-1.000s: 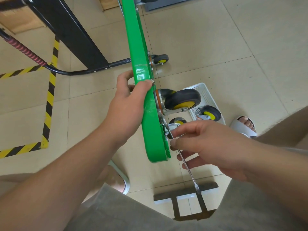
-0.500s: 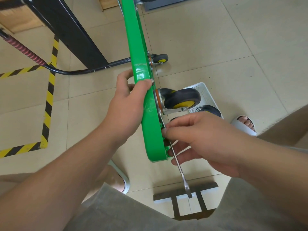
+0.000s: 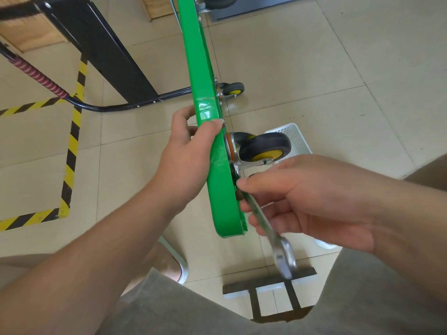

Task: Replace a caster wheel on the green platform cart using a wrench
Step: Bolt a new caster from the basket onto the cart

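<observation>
over the last second the right hand slid up the wrench toward the green platform cart, and the handle's free end swung slightly. i judged that the head, hidden behind the thumb, was working a bolt just below the caster wheel; loosening or tightening i could not tell. the right fingers were curled round the shaft, thumb pinching it near the deck. the left hand gripped the upended cart's edge, fingers wrapped behind it. the handle hung past the cart's lower corner over open floor. the deck's face blocked any swing to the left, and the white basket sat close behind.
</observation>
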Tool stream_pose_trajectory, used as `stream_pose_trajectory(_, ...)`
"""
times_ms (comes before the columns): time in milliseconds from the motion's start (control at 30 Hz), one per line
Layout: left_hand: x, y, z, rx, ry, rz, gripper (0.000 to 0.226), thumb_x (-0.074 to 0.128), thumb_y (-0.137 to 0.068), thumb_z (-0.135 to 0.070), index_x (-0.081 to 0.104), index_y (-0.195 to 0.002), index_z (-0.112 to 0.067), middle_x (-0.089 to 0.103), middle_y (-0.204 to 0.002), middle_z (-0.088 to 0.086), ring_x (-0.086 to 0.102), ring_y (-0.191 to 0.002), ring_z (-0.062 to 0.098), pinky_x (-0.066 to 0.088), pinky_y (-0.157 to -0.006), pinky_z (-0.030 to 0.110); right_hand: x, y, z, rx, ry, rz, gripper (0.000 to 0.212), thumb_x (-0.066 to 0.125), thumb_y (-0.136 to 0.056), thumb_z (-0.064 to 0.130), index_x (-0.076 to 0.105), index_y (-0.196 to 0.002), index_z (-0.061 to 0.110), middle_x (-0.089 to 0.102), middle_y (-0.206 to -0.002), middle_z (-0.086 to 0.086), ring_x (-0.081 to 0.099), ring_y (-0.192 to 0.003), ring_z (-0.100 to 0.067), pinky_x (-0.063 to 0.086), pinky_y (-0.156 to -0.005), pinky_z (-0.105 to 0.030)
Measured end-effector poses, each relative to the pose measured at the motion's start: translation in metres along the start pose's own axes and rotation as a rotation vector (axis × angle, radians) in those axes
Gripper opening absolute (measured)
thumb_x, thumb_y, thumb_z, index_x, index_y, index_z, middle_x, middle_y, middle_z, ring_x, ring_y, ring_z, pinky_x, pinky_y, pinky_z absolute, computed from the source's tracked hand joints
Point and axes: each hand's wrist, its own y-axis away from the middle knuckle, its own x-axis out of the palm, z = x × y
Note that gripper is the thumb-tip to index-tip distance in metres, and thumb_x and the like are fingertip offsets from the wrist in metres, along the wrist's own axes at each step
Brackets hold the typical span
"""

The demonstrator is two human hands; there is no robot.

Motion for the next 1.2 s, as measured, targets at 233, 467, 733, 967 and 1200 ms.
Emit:
stream_pose_trajectory(233, 0.0, 0.0, 0.0, -0.01, 0.0, 0.006, 0.042, 0.053, -0.086, -0.055, 0.047, -0.127, -0.049, 0.069, -0.119, 0.005, 0.075, -0.094, 0.025, 0.062, -0.086, 0.053, -0.003, 0.002, -0.028, 0.043, 0.218, -0.148, 0.007, 0.074, -0.091, 0.014, 0.075, -0.097, 0.011, 0.076, -0.091, -0.017, 0.076, -0.074, -0.033, 0.064, -0.064, -0.034)
stream_pose_trajectory(467, 0.0, 0.0, -0.001, -0.013, 0.001, 0.012, 0.044, 0.052, -0.087, -0.055, 0.045, -0.13, -0.048, 0.068, -0.12, 0.006, 0.075, -0.094, 0.025, 0.062, -0.086, 0.052, -0.003, -0.014, -0.035, -0.02, 0.266, -0.207, 0.01, 0.075, -0.091, 0.017, 0.076, -0.101, 0.019, 0.077, -0.095, -0.016, 0.076, -0.086, -0.031, 0.064, -0.065, -0.031)
stream_pose_trajectory(733, 0.0, 0.0, 0.001, -0.02, 0.008, 0.03, 0.048, 0.052, -0.087, -0.052, 0.042, -0.134, -0.046, 0.067, -0.123, 0.005, 0.075, -0.096, 0.026, 0.062, -0.087, 0.054, 0.002, -0.021, -0.027, -0.082, 0.23, -0.164, 0.012, 0.07, -0.095, 0.016, 0.076, -0.105, 0.016, 0.078, -0.09, -0.011, 0.076, -0.081, -0.027, 0.063, -0.065, -0.028)
stream_pose_trajectory(967, -0.001, 0.001, 0.003, -0.001, 0.004, 0.015, 0.046, 0.052, -0.087, -0.046, 0.045, -0.133, -0.049, 0.065, -0.126, 0.003, 0.074, -0.096, 0.025, 0.063, -0.084, 0.052, 0.006, -0.014, -0.021, -0.096, 0.213, -0.122, 0.016, 0.064, -0.099, 0.017, 0.077, -0.102, 0.01, 0.079, -0.091, -0.008, 0.073, -0.068, -0.016, 0.06, -0.062, -0.024)
stream_pose_trajectory(1200, -0.001, 0.005, 0.003, 0.019, 0.052, -0.036, 0.045, 0.057, -0.084, -0.042, 0.051, -0.129, -0.042, 0.065, -0.123, 0.002, 0.075, -0.093, 0.02, 0.063, -0.084, 0.049, 0.006, -0.005, 0.006, -0.071, -0.009, 0.008, 0.016, 0.059, -0.1, 0.01, 0.072, -0.095, 0.002, 0.071, -0.067, -0.005, 0.066, -0.053, -0.01, 0.054, -0.052, -0.018)
